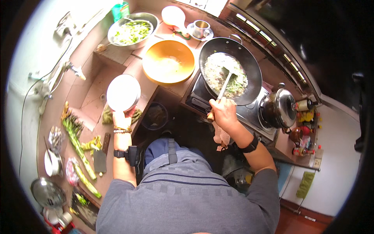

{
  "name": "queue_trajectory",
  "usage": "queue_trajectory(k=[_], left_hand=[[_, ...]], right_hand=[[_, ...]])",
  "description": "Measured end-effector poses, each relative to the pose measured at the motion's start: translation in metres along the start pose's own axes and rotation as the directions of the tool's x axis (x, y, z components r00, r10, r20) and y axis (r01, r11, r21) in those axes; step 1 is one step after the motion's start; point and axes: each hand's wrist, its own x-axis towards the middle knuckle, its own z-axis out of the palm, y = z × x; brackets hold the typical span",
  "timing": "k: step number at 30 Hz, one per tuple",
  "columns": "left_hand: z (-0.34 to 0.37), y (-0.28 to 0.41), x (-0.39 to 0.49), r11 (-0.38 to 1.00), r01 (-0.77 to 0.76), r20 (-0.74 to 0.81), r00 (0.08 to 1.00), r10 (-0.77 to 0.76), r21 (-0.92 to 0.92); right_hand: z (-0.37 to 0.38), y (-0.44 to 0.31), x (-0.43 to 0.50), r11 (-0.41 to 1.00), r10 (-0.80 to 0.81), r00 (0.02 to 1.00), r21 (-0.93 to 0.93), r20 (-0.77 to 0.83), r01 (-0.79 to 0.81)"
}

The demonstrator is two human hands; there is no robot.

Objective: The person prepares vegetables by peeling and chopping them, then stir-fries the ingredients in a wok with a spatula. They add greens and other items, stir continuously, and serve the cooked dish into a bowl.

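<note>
My left hand [122, 119] holds a round white dish [123, 92] over the edge of the counter by the sink. Bright glare washes out its surface, so I cannot tell whether it is a bowl or a plate, or what is in it. My right hand [224, 112] grips the wooden-ended handle of a metal wok spatula [225, 85]. The spatula's blade rests in pale, wet food mixed with chopped greens [223, 65]. That food fills the bottom of a black wok [253, 68] on the gas stove [197, 92].
Left of the wok stand an orange basin [152, 58] and a steel bowl [156, 22] holding chopped greens. A lidded pot [276, 108] occupies the right burner. On the left counter lie a cleaver [100, 161], green stalks [77, 140] and a cutting board [89, 213].
</note>
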Motion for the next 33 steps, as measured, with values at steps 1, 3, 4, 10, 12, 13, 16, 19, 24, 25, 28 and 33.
queue_trajectory(k=[1, 3, 4, 10, 12, 13, 16, 19, 24, 25, 28, 33], left_hand=[[0.006, 0.0, 0.01, 0.999, -0.014, -0.067, 0.998, 0.017, 0.039], [0.017, -0.003, 0.027, 0.999, -0.018, -0.171, 0.985, 0.025, 0.042], [0.017, -0.001, 0.033, 1.0, 0.012, -0.122, 0.992, -0.009, 0.018], [0.026, -0.004, 0.052, 0.999, -0.026, -0.141, 0.99, 0.029, 0.029], [0.029, -0.006, 0.054, 0.999, -0.005, -0.198, 0.98, 0.012, 0.036], [0.03, -0.008, 0.055, 0.999, -0.011, -0.188, 0.982, 0.02, 0.049], [0.032, -0.01, 0.055, 0.997, -0.044, -0.229, 0.972, 0.055, 0.056], [0.032, -0.015, 0.055, 0.999, -0.033, -0.186, 0.982, 0.031, -0.009], [0.033, -0.026, 0.057, 0.992, -0.123, -0.276, 0.954, 0.117, -0.007], [0.033, -0.029, 0.057, 0.991, -0.134, -0.262, 0.956, 0.134, 0.021], [0.029, -0.032, 0.059, 0.99, -0.144, -0.235, 0.962, 0.138, -0.009], [0.019, -0.044, 0.071, 0.984, -0.175, -0.317, 0.932, 0.177, 0.036]], right_hand=[[-0.006, 0.007, 0.003, 0.999, 0.04, 0.997, -0.015, 0.059, -0.04], [-0.027, 0.035, 0.0, 0.999, 0.011, 0.995, 0.033, -0.094, -0.007], [-0.044, 0.055, -0.006, 0.992, 0.081, 0.986, 0.112, -0.144, -0.065], [-0.088, 0.126, -0.029, 0.749, 0.494, 0.84, 0.6, -0.225, -0.28], [-0.083, 0.132, -0.032, 0.583, 0.626, 0.765, 0.742, -0.152, -0.33], [-0.08, 0.134, -0.033, 0.47, 0.686, 0.722, 0.815, -0.095, -0.339], [-0.077, 0.135, -0.037, 0.276, 0.731, 0.682, 0.926, -0.028, -0.258], [-0.084, 0.131, -0.041, 0.237, 0.7, 0.713, 0.956, -0.043, -0.174], [-0.09, 0.121, -0.045, 0.323, 0.563, 0.821, 0.94, -0.094, -0.114], [-0.089, 0.12, -0.045, 0.328, 0.529, 0.844, 0.939, -0.092, -0.104], [-0.084, 0.125, -0.046, 0.507, 0.417, 0.894, 0.858, -0.163, -0.08], [-0.084, 0.143, -0.052, 0.801, 0.159, 0.934, 0.595, -0.319, 0.067]])
